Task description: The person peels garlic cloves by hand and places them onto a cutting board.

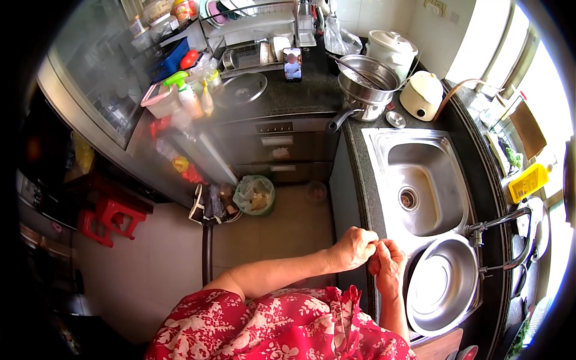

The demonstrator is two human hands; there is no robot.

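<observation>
Both hands meet over the counter's front edge, close to the steel sink (384, 180). My left hand (353, 249) is closed, its fingers curled in towards the other hand. Touching it, my right hand (389, 264) is closed too, with thumb and fingers pinched together. Whatever may be between the fingertips is too small or hidden to make out. Just right of my right hand, a wide steel basin (420, 300) sits over the sink's near bowl. The far bowl shows its drain (408, 198).
A faucet (504, 225) arches over the sink from the right. Beyond stand a steel pot with a strainer (367, 96), a cream kettle (422, 96) and a propped phone (293, 64). A lined trash bin (254, 195) and red stools (117, 216) are on the floor.
</observation>
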